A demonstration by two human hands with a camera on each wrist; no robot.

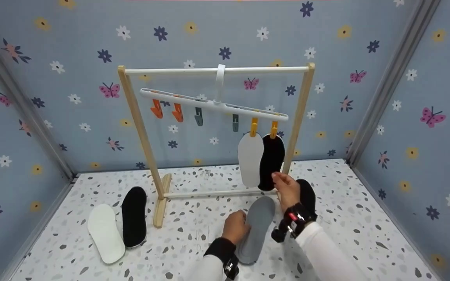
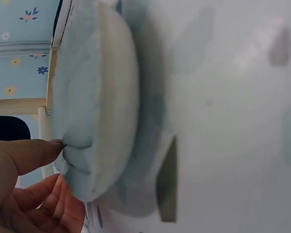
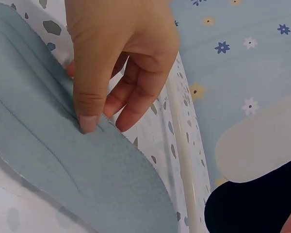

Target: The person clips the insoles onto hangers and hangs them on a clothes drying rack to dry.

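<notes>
My left hand (image 1: 236, 228) pinches the side of a grey insole (image 1: 260, 222), which is tilted up in front of me. In the left wrist view the thumb presses a crease into this insole (image 2: 80, 121). A black insole (image 1: 270, 160) hangs by its top from a yellow clip (image 1: 274, 130); my right hand (image 1: 288, 191) pinches its lower right edge between thumb and finger. Beside it hangs a white insole (image 1: 250, 160) from another yellow clip (image 1: 254, 127). Both clips belong to a white hanger (image 1: 186, 98), tilted down on the right.
A wooden stand (image 1: 139, 117) with a white top rail (image 1: 170, 71) carries the hanger. Orange clips (image 1: 177, 113) and grey clips (image 1: 198, 117) hold nothing. Left on the table lie a white insole (image 1: 106, 234) and a black insole (image 1: 134, 216); another black insole (image 1: 307, 195) is behind my right wrist.
</notes>
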